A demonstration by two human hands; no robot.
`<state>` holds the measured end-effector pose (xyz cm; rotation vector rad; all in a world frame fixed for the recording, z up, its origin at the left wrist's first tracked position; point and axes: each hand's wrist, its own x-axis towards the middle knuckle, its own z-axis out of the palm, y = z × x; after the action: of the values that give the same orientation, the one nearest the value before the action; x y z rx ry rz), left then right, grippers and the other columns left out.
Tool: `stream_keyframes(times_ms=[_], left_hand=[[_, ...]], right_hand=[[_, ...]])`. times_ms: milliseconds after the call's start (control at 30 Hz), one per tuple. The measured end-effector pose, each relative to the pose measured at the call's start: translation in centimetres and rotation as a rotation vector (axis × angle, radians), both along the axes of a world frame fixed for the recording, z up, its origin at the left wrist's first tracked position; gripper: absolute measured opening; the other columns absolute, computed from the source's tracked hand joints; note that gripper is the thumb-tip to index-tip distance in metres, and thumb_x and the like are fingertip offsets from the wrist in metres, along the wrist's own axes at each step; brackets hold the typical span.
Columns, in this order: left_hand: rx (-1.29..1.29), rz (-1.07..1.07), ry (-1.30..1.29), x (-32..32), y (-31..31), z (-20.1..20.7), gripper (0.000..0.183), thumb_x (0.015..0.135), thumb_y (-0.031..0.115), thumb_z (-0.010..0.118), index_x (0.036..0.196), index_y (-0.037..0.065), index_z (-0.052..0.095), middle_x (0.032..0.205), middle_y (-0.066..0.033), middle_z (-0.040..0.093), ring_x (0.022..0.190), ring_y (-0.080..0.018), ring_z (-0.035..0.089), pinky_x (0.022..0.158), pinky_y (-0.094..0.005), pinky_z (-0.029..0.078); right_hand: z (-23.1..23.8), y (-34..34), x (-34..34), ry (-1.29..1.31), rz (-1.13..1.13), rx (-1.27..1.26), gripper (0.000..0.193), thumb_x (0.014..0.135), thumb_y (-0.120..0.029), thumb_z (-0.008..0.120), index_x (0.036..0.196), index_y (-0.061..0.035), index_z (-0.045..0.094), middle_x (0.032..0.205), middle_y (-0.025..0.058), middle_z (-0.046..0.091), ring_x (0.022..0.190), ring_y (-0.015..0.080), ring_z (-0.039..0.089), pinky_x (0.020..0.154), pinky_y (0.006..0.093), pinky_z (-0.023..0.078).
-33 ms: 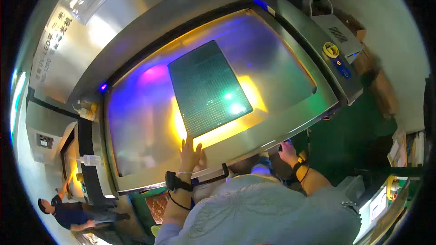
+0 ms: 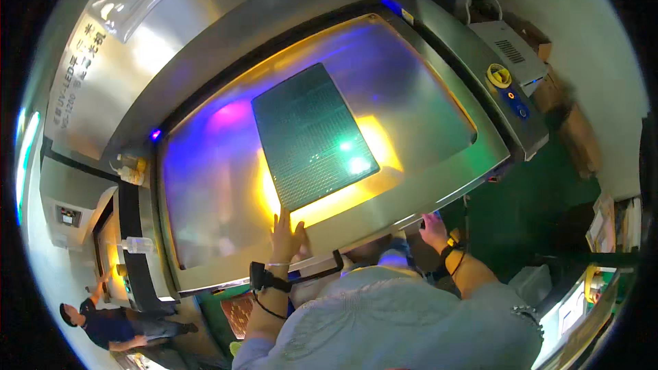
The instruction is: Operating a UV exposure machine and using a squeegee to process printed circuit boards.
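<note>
A dark green rectangular panel (image 2: 312, 133) lies on the lit glass bed (image 2: 205, 185) of a large steel machine, with yellow and purple glow around it. My left hand (image 2: 286, 236) rests flat on the glass just below the panel's near edge, fingers spread, holding nothing. My right hand (image 2: 433, 227) is at the machine's front steel rim (image 2: 445, 185), lower right, by its underside; its fingers curl downward and I cannot see whether they grip anything. A black wrist strap sits on each forearm.
A control strip with a yellow knob (image 2: 499, 75) and blue buttons runs along the machine's right side. A grey unit (image 2: 510, 48) and cardboard boxes (image 2: 576, 130) stand at right. Another person (image 2: 110, 325) in dark clothes stands at lower left. Plastic bottles (image 2: 130, 168) sit at left.
</note>
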<state>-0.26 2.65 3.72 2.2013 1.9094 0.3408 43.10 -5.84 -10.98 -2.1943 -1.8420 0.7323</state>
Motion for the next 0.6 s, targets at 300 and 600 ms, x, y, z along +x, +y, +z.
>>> stream_keyframes(times_ms=[300, 600], left_hand=[[-0.314, 0.146, 0.208, 2.3, 0.4, 3.3, 0.063, 0.085, 0.047, 0.045, 0.132, 0.007, 0.034, 0.143, -0.0094, 0.024, 0.129, -0.0347, 0.024, 0.099, -0.0567, 0.024], [-0.401, 0.175, 0.205, 2.2, 1.2, 3.4, 0.065, 0.084, 0.046, 0.048, 0.134, 0.009, 0.031, 0.144, -0.0087, 0.021, 0.13, -0.0349, 0.023, 0.096, -0.0603, 0.024]], right_hand=[[-8.0, 4.5, 0.6, 0.248, 0.032, 0.176, 0.049, 0.064, -0.03, 0.067, 0.105, -0.0076, 0.054, 0.106, 0.0192, 0.055, 0.098, 0.0345, 0.051, 0.084, 0.0465, 0.04], [-5.8, 6.5, 1.1, 0.347, 0.098, -0.013, 0.056, 0.067, -0.035, 0.064, 0.113, -0.007, 0.051, 0.117, 0.0197, 0.048, 0.111, 0.0366, 0.04, 0.093, 0.0476, 0.03]])
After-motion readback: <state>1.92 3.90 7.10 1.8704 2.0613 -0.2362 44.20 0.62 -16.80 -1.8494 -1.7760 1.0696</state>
